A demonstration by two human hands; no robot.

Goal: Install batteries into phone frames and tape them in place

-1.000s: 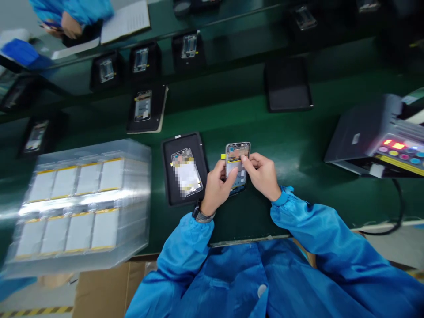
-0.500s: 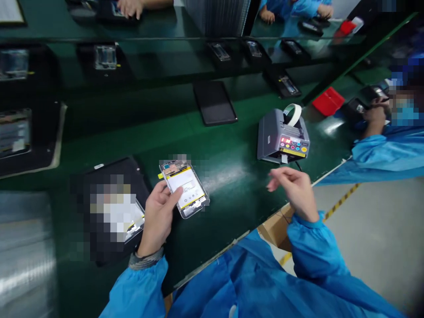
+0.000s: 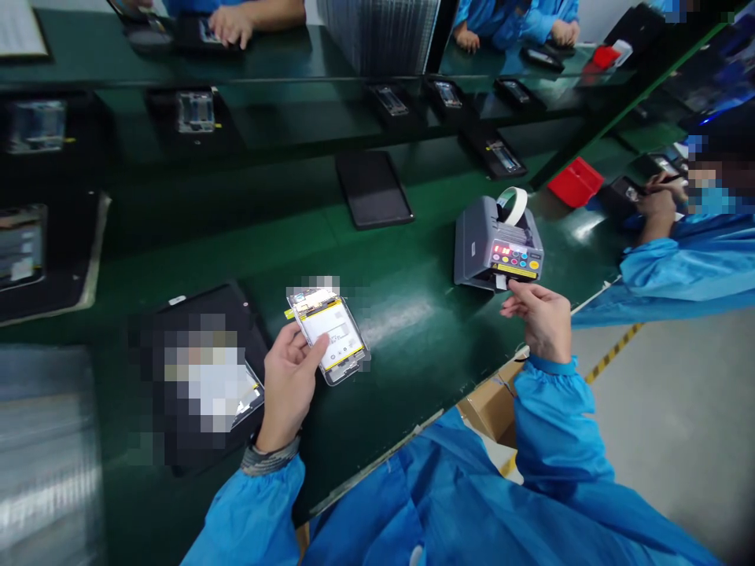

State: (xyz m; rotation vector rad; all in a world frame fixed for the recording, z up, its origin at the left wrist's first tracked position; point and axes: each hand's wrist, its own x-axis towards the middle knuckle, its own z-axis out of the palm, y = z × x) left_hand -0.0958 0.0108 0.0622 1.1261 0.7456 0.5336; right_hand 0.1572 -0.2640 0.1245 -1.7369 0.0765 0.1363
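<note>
My left hand (image 3: 292, 377) grips an opened phone (image 3: 333, 334) by its left edge, thumb over the front. A white battery with yellow edging shows in the phone, with circuit parts at its top end and a yellow tab at the side. To the right stands a grey tape dispenser (image 3: 501, 240) with lit red digits and a roll of pale tape (image 3: 512, 208). At its front, a short white piece of tape (image 3: 501, 281) sticks out, and the fingers of my right hand (image 3: 539, 314) are pinched at its edge.
Left of my left hand, a black tray (image 3: 221, 303) carries another opened phone, partly blurred. Further back lies a black tray (image 3: 374, 189); a red bin (image 3: 575, 182) stands beyond the dispenser. Shelves hold several phones on trays. A co-worker's arm (image 3: 661, 220) is at right.
My right hand has moved up to the dispenser's front, and its fingers have closed at the tape end. My left hand keeps hold of the phone, tilted slightly differently.
</note>
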